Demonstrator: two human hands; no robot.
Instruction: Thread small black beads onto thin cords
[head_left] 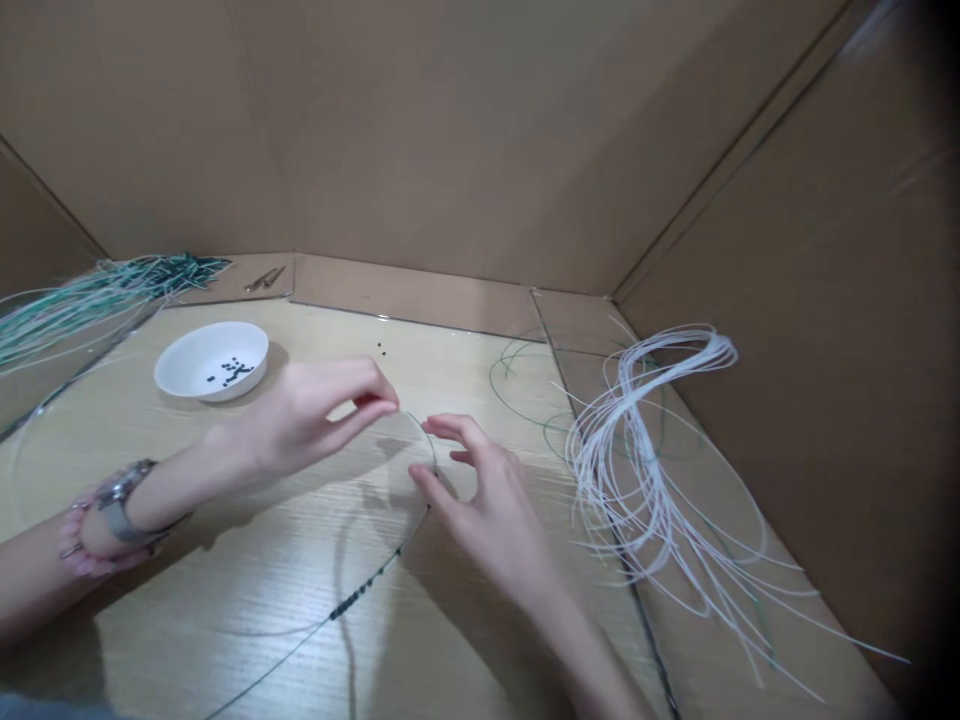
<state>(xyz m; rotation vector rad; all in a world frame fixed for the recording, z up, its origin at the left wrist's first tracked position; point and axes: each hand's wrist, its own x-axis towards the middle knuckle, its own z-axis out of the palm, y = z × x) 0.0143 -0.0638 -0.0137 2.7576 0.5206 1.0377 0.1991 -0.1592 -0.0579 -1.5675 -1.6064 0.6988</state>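
Observation:
My left hand (319, 412) pinches a thin green cord (281, 660) near one end, thumb against forefinger. Small dark beads (349, 602) are threaded on it, most bunched low on the cord and a few spaced out higher up. My right hand (484, 495) is beside the cord's upper bend, thumb and forefinger apart, with the cord passing close to the fingertips. Whether those fingertips touch it I cannot tell. To the left, a white bowl (176, 365) holds several loose dark beads (234, 371).
A looped bundle of white cords (637, 450) lies at the right, with loose green strands by it. Green and white beaded strands (112, 295) lie at the far left, near small metal tools (266, 279). Cardboard walls (450, 140) enclose the table. Two stray beads (382, 349) sit behind my hands.

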